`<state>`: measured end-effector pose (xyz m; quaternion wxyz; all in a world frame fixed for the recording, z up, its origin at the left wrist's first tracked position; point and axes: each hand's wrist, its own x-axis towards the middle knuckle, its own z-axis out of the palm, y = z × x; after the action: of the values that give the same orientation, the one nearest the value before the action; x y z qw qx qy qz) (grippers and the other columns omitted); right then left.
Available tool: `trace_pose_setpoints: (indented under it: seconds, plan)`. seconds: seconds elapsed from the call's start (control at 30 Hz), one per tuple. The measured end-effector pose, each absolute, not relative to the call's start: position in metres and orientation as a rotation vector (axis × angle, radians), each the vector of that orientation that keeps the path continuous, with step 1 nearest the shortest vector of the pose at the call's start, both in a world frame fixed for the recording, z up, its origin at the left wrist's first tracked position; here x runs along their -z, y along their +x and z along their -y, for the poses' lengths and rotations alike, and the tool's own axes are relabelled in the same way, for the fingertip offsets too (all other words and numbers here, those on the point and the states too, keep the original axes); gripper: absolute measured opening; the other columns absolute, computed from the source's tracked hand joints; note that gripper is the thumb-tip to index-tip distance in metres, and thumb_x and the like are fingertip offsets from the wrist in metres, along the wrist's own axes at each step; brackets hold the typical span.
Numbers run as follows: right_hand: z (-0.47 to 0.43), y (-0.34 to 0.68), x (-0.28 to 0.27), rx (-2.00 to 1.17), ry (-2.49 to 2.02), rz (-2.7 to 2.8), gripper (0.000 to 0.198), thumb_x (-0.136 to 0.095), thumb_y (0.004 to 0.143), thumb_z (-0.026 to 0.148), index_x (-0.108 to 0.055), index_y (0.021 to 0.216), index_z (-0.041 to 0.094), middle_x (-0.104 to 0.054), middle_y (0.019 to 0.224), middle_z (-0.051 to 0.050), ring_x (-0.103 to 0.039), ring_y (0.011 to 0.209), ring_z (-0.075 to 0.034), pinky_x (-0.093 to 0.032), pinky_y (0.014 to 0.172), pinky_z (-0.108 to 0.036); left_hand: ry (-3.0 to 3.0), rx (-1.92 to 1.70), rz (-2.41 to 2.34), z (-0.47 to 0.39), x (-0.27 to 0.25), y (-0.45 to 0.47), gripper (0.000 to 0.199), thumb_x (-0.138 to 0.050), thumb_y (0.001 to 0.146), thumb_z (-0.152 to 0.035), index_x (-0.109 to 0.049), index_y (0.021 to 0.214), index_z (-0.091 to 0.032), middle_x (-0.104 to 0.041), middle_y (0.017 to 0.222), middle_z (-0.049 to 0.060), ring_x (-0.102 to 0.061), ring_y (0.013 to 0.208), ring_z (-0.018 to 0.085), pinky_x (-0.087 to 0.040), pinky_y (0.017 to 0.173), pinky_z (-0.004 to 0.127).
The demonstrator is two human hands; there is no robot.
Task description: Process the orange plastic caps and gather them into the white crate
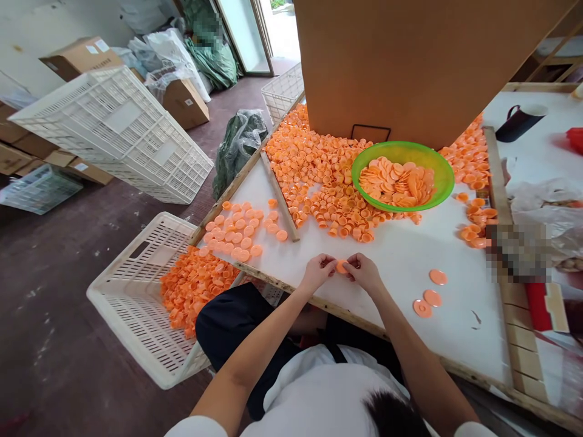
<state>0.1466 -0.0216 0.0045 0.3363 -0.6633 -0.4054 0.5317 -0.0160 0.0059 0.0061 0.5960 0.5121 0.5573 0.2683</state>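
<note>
Between my two hands, just above the near edge of the white table, is a small orange plastic disc [340,266]. The fingers of my left hand [319,271] pinch it from the left, and those of my right hand [364,273] grip its right side. To the right of my hands, a few loose orange discs [438,277] lie flat on the tabletop. Beyond my hands spreads a heap of orange plastic cups [328,188]. A green bowl [403,208] full of orange discs sits on that heap's near right side.
Several paler orange pieces [239,230] lie left of a wooden strip [280,199]. A white crate [132,315] with orange parts stands below the table's left edge. A large cardboard box [410,67] rises behind the bowl. A dark mug [520,123] lies at right.
</note>
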Motion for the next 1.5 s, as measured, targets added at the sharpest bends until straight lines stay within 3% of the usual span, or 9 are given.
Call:
trace_pose_setpoints:
  seconds: [0.27, 0.5, 0.7, 0.9, 1.13, 1.37, 1.5]
  plan:
    - [0.008, 0.146, 0.003, -1.586, -1.786, 1.072, 0.026, -0.069, 0.067, 0.041, -0.055, 0.073, 0.02, -0.069, 0.066, -0.005, -0.062, 0.053, -0.016, -0.049, 0.047, -0.027, 0.97, -0.546, -1.277, -0.011, -0.01, -0.014, 0.017, -0.07, 0.073, -0.025, -0.062, 0.079, -0.011, -0.067, 0.073, 0.005, -0.064, 0.068, 0.012, -0.055, 0.066, 0.024]
    - [-0.017, 0.145, 0.001, -1.729, -1.93, 1.093, 0.027, -0.077, 0.058, 0.033, -0.055, 0.068, 0.019, -0.065, 0.054, -0.004, -0.062, 0.048, -0.018, -0.047, 0.044, -0.026, 1.045, -0.392, -1.361, -0.028, -0.005, -0.011, 0.02, -0.075, 0.066, -0.025, -0.061, 0.069, -0.011, -0.064, 0.061, 0.003, -0.062, 0.056, 0.013, -0.054, 0.056, 0.026]
    - [-0.005, 0.148, -0.006, -1.6, -1.834, 1.369, 0.025, -0.069, 0.068, 0.037, -0.055, 0.078, 0.02, -0.065, 0.058, 0.0, -0.058, 0.05, -0.014, -0.041, 0.047, -0.023, 1.022, -0.346, -1.335, -0.028, -0.011, -0.013, 0.016, -0.073, 0.066, -0.021, -0.061, 0.068, -0.011, -0.063, 0.058, 0.002, -0.062, 0.057, 0.013, -0.054, 0.057, 0.025]
    - [0.008, 0.138, -0.017, -1.155, -2.024, 1.644, 0.02, -0.068, 0.067, 0.031, -0.055, 0.079, 0.02, -0.066, 0.07, -0.001, -0.058, 0.061, -0.014, -0.037, 0.053, -0.024, 1.069, -0.4, -1.345, -0.02, -0.007, -0.012, 0.012, -0.07, 0.068, -0.017, -0.06, 0.071, -0.011, -0.064, 0.059, 0.003, -0.063, 0.057, 0.014, -0.055, 0.056, 0.027]
    - [-0.003, 0.145, -0.013, -1.627, -1.871, 1.35, 0.027, -0.064, 0.074, 0.043, -0.053, 0.08, 0.02, -0.065, 0.061, -0.002, -0.06, 0.05, -0.014, -0.042, 0.047, -0.023, 1.015, -0.379, -1.339, -0.021, -0.003, -0.014, 0.015, -0.069, 0.071, -0.02, -0.057, 0.071, -0.012, -0.064, 0.059, 0.003, -0.063, 0.055, 0.014, -0.055, 0.055, 0.026]
    - [-0.014, 0.132, -0.016, -1.582, -1.996, 1.372, 0.026, -0.063, 0.075, 0.042, -0.054, 0.077, 0.018, -0.064, 0.057, -0.003, -0.059, 0.047, -0.014, -0.043, 0.046, -0.022, 1.044, -0.342, -1.363, -0.024, -0.013, -0.006, 0.011, -0.066, 0.071, -0.013, -0.055, 0.068, -0.011, -0.062, 0.058, 0.002, -0.062, 0.054, 0.013, -0.054, 0.056, 0.025]
    - [0.004, 0.159, -0.027, -1.379, -1.994, 1.362, 0.026, -0.058, 0.079, 0.045, -0.056, 0.082, 0.02, -0.068, 0.07, -0.002, -0.061, 0.057, -0.012, -0.044, 0.055, -0.022, 1.155, -0.311, -1.461, -0.026, -0.02, -0.038, 0.006, -0.059, 0.077, -0.016, -0.058, 0.08, -0.012, -0.063, 0.063, 0.002, -0.061, 0.055, 0.012, -0.051, 0.055, 0.024]
